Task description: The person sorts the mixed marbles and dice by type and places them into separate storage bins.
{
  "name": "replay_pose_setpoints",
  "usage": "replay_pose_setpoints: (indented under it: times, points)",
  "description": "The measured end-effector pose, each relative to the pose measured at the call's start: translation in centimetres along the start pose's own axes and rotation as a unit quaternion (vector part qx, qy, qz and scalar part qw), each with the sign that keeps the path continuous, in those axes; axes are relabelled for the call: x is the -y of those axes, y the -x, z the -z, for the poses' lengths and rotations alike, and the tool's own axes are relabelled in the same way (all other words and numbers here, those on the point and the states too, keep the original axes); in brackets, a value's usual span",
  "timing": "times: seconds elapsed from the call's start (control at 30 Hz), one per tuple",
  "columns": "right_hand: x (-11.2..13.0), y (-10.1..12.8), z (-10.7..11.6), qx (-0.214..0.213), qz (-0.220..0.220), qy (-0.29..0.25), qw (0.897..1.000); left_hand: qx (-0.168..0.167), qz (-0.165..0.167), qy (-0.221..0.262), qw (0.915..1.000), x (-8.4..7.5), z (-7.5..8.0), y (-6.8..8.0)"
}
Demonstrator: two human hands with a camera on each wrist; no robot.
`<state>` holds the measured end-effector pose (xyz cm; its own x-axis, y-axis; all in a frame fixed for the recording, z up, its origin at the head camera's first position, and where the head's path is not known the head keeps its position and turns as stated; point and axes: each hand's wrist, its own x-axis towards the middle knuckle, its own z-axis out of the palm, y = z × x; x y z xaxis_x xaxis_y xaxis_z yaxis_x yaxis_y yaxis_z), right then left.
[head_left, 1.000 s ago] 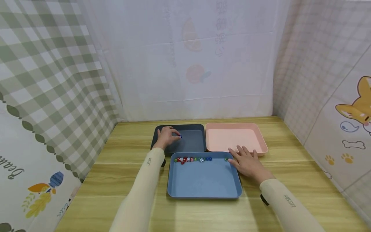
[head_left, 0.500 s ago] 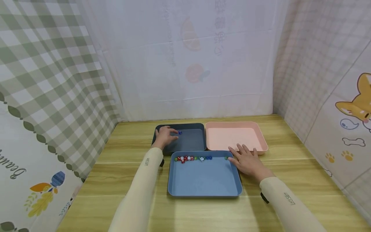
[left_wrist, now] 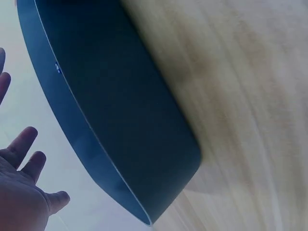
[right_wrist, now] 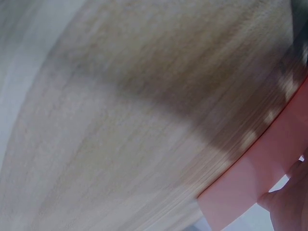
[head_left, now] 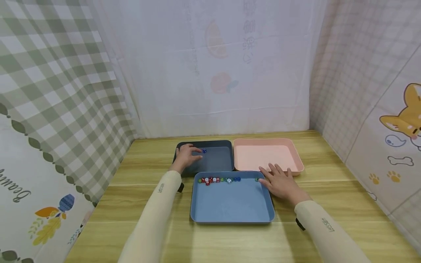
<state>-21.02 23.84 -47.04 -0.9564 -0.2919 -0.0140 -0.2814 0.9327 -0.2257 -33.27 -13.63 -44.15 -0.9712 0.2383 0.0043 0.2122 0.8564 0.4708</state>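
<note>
My left hand (head_left: 188,155) hovers over the left part of the dark grey tray (head_left: 218,162), fingers relaxed and holding nothing. One small blue die (head_left: 204,150) lies in that tray just right of the fingertips. In the left wrist view the hand (left_wrist: 21,192) shows spread fingers beside the tray's outer wall (left_wrist: 120,125). My right hand (head_left: 279,181) lies flat on the table at the right far corner of the blue tray (head_left: 230,204), next to the pink tray (head_left: 264,157). A row of several coloured dice (head_left: 217,179) lines the blue tray's far wall.
The three trays sit close together on a wooden table (head_left: 329,182) walled by fabric curtains on three sides. The pink tray's corner (right_wrist: 250,183) shows in the right wrist view over the wood. Bare tabletop lies left, right and in front of the trays.
A second ago the left fingertips pinched the blue die; it now lies loose in the dark tray and the hand has drawn back slightly. The right hand has stayed put.
</note>
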Motion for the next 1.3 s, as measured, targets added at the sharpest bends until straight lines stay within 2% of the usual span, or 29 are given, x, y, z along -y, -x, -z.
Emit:
replay_pose_setpoints:
  times: [0.27, 0.57, 0.83, 1.03, 1.3]
  points:
    - [0.1, 0.2, 0.0, 0.002, -0.002, -0.001, 1.0, -0.008, -0.027, 0.014, 0.9995, 0.0, -0.1, 1.8]
    - [0.2, 0.0, -0.2, 0.002, -0.001, 0.001, 1.0, -0.018, -0.082, 0.011, 0.9964, 0.6, -0.7, 4.6]
    - [0.0, -0.2, -0.1, 0.004, -0.005, 0.001, 1.0, -0.022, -0.103, 0.024, 0.9942, 0.7, -1.5, 6.9]
    - [-0.1, -0.2, -0.1, 0.008, -0.007, -0.001, 1.0, -0.025, -0.11, 0.021, 0.9934, 0.6, -2.6, 7.9]
    - [0.1, -0.2, -0.1, 0.006, -0.006, 0.0, 1.0, -0.023, -0.108, 0.041, 0.9931, 0.4, -3.9, 8.3]
